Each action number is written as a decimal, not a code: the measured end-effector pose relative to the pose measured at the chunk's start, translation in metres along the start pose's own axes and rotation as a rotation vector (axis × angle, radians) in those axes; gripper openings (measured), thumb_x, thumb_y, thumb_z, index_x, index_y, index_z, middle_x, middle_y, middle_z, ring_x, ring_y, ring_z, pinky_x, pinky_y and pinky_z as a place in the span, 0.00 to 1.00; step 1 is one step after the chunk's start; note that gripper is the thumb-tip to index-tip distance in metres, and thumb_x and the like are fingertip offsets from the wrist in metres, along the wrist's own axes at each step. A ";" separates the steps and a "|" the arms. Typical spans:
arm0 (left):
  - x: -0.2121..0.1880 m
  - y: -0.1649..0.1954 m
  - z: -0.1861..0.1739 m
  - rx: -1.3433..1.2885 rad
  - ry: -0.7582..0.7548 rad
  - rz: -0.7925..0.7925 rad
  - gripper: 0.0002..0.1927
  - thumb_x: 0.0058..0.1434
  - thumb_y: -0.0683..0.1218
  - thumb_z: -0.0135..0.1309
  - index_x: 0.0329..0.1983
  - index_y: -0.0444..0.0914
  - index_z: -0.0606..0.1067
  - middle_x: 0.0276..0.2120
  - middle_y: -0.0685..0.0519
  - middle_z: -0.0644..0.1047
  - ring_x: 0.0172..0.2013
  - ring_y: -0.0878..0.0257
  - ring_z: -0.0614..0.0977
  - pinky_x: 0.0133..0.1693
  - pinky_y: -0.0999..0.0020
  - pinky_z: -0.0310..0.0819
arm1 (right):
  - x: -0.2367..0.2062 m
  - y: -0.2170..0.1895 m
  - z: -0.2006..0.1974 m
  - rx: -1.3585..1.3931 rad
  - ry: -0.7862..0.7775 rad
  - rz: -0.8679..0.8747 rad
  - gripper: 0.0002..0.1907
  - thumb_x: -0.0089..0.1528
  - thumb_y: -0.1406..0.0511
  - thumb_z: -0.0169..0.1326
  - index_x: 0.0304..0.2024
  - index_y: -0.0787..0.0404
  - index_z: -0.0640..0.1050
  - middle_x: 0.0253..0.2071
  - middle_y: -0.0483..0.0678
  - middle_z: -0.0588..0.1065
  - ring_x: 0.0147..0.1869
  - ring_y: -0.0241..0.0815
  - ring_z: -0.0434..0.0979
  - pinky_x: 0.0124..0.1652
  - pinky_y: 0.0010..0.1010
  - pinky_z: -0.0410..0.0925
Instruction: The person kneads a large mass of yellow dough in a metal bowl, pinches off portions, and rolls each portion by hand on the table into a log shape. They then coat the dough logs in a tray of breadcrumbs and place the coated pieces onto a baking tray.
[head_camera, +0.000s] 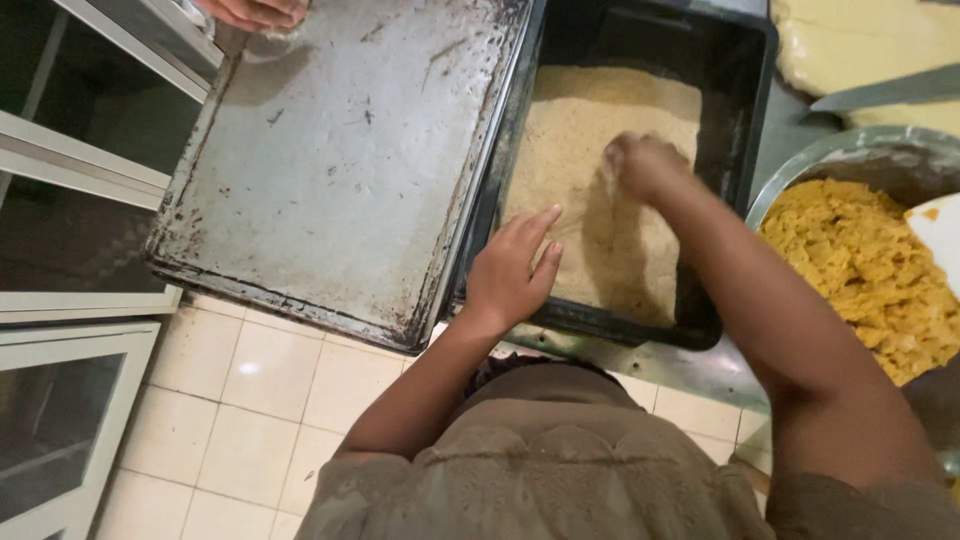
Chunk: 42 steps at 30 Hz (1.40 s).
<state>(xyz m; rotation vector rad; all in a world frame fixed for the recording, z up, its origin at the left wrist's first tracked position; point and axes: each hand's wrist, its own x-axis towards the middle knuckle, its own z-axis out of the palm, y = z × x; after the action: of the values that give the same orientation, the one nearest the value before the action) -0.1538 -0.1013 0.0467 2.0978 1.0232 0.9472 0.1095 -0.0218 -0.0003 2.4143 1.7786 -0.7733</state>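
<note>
Resting flat and open, my left hand (512, 272) steadies the near edge of the black tub (735, 120), fingers on the breadcrumbs (590, 130). My right hand (645, 165) digs into them, curled; what it grips I cannot tell. An empty baking tray (330, 160) waits alongside, touching the tub.

A worn metal baking tray (330, 170), a metal bowl (830, 160) of yellow shreds (870, 270), pale dough (860, 45).

Crumbs (590, 170) in tub (745, 60) before me. My left hand (510, 272) on crumbs near tub edge, my right hand (640, 165) further in. Flat tray (340, 170) left of tub. Bowl (850, 150) right of tub.
</note>
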 end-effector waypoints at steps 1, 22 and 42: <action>0.000 0.000 0.000 0.000 -0.017 -0.014 0.22 0.69 0.48 0.51 0.66 0.41 0.71 0.55 0.43 0.77 0.56 0.44 0.78 0.56 0.54 0.73 | -0.001 -0.003 -0.004 0.059 0.072 0.076 0.23 0.70 0.54 0.45 0.62 0.58 0.73 0.61 0.64 0.69 0.59 0.66 0.72 0.52 0.51 0.68; 0.003 -0.005 -0.002 -0.261 0.101 -0.131 0.21 0.73 0.44 0.46 0.68 0.42 0.69 0.56 0.44 0.77 0.57 0.49 0.81 0.58 0.59 0.74 | -0.065 -0.041 0.033 -0.041 0.041 -0.422 0.50 0.50 0.50 0.70 0.71 0.52 0.67 0.64 0.61 0.68 0.61 0.66 0.71 0.54 0.53 0.68; 0.049 -0.023 0.022 0.035 -0.087 -0.092 0.23 0.61 0.51 0.56 0.61 0.45 0.74 0.50 0.49 0.79 0.52 0.50 0.81 0.51 0.56 0.76 | -0.028 -0.030 0.007 0.248 -0.178 -0.596 0.41 0.47 0.66 0.67 0.62 0.68 0.70 0.52 0.65 0.77 0.53 0.61 0.77 0.48 0.48 0.71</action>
<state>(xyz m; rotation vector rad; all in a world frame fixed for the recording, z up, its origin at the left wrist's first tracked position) -0.1234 -0.0534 0.0338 2.0827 1.0888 0.7916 0.0733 -0.0387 0.0133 1.8396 2.4725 -1.2742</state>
